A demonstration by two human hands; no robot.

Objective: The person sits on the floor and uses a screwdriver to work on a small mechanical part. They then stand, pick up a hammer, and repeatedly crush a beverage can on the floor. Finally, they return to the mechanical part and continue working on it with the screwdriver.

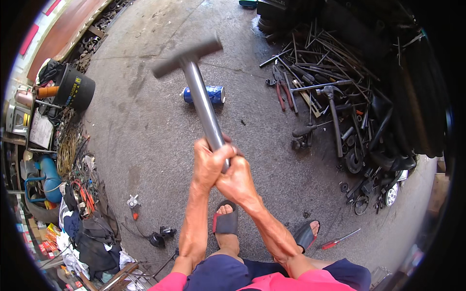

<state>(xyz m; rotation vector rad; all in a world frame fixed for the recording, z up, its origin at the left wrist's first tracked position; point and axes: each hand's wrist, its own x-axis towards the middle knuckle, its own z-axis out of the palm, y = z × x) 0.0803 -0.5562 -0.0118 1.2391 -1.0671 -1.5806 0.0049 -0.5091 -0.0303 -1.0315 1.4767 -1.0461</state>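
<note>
My left hand [208, 161] and my right hand [237, 178] are both closed round the lower end of a grey metal sledgehammer handle [202, 102], the left a little higher up. The hammer is raised off the ground and tilts away to the upper left. Its long, dark head [170, 65] is slightly smeared by motion. Beyond the handle, a crumpled blue can [215, 95] lies on its side on the concrete, partly covered by the handle in this view.
At right lies a heap of metal rods [335, 53], with red-handled pliers [281, 89] and a claw hammer [334, 116]. A red-handled screwdriver [335, 243] rests beside my sandal [306, 235]. Along the left stand a black bucket [80, 89], a blue cylinder [50, 177] and cloths [97, 247].
</note>
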